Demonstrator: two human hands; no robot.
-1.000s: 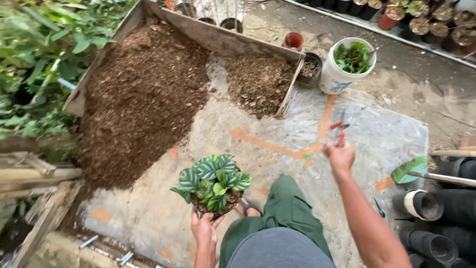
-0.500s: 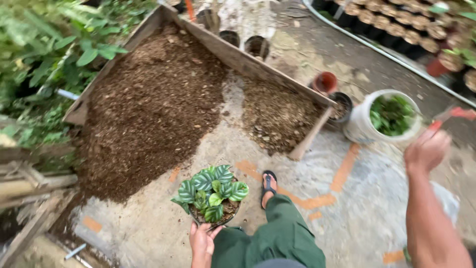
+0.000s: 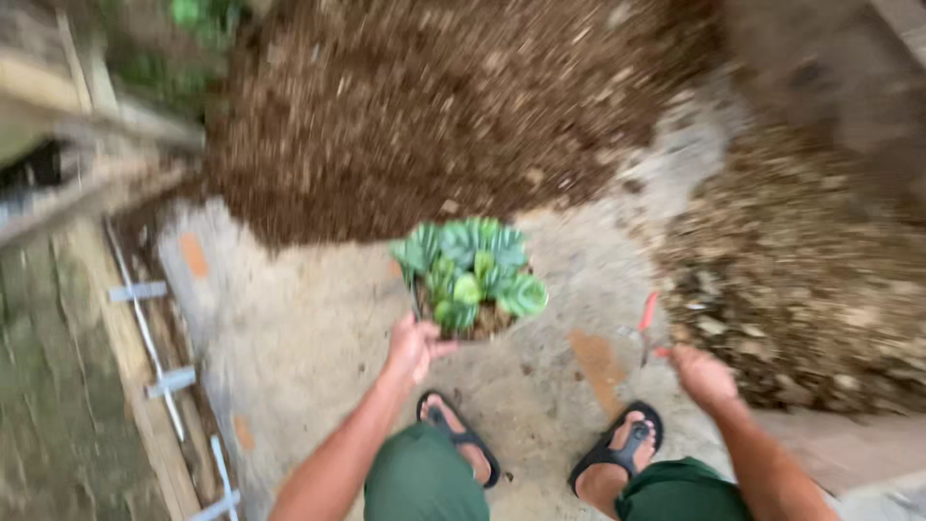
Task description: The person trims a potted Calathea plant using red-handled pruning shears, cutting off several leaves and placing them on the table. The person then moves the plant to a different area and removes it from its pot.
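Plant (image 3: 473, 275) near soil pile (image 3: 424, 116) edge

plant nursery, soil heap (image 3: 405, 106), potted plant (image 3: 473, 275)

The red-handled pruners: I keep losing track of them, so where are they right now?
In the head view, the red-handled pruners are in the right hand, right of the leafy potted plant and beside the coarse mulch pile.

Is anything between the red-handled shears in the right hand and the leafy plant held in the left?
Nothing visible. The right hand holds the red-handled shears right of the plant, which the left hand grips from below; only bare concrete floor shows in the gap between them.
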